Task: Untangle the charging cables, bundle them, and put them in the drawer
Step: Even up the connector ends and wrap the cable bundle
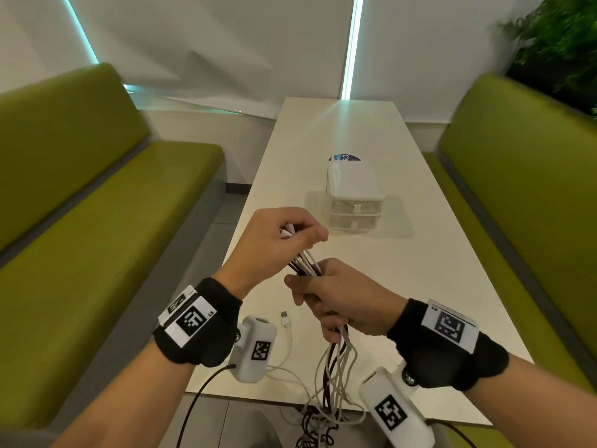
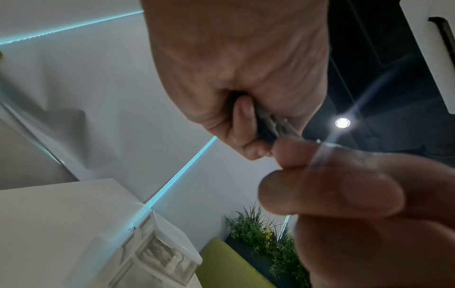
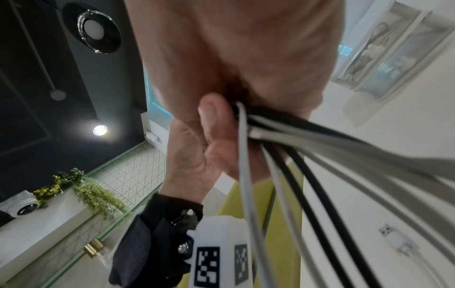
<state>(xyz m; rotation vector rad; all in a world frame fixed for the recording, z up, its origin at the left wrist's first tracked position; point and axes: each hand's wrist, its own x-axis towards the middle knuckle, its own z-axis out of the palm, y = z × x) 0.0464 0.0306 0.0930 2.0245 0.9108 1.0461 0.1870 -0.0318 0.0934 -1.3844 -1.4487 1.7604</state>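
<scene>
A bundle of white and dark charging cables [image 1: 305, 263] runs between both hands above the near end of the white table [image 1: 403, 270]. My left hand [image 1: 284, 236] grips the bundle's upper end, where white plug ends stick out of the fist. Just below, my right hand [image 1: 326, 295] is curled round the same bundle [image 3: 275, 136]. The loose lengths [image 1: 336, 376] hang down past the table edge into a tangle. One white cable with a USB plug [image 1: 285, 318] lies on the table. A small white two-drawer unit [image 1: 353, 202] stands mid-table, both drawers pushed in.
Green benches flank the table, one on the left [image 1: 97, 253] and one on the right [image 1: 517, 205]. A dark round label [image 1: 344, 157] shows behind the drawer unit. A plant [image 1: 562, 43] stands at the far right. White wall panels with light strips close the back.
</scene>
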